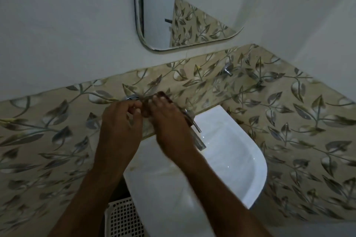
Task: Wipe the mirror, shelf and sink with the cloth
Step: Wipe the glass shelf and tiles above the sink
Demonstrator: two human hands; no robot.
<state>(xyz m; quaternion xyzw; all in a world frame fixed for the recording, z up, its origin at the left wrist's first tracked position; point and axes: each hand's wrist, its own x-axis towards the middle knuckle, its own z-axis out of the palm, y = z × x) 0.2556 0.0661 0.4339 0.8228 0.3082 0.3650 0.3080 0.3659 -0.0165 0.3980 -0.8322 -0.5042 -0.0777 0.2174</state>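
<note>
Dark cloth [154,105] bunched between my hands, pinched shut in the fingers [134,108] of my left hand [117,121] and right hand [169,119] (blurry here). Just below the fingers, the sink [240,159]; faucet [194,127] beside my right fingers; mirror [192,5] well above.

Leaf-patterned tiles [289,121] ran across the wall ahead of me, under white paint. A chrome tap [194,129] leaned toward four o'clock. At twelve-thirty a metal wall fitting [227,69] stuck out. A white perforated basket [123,217] sat at six o'clock.
</note>
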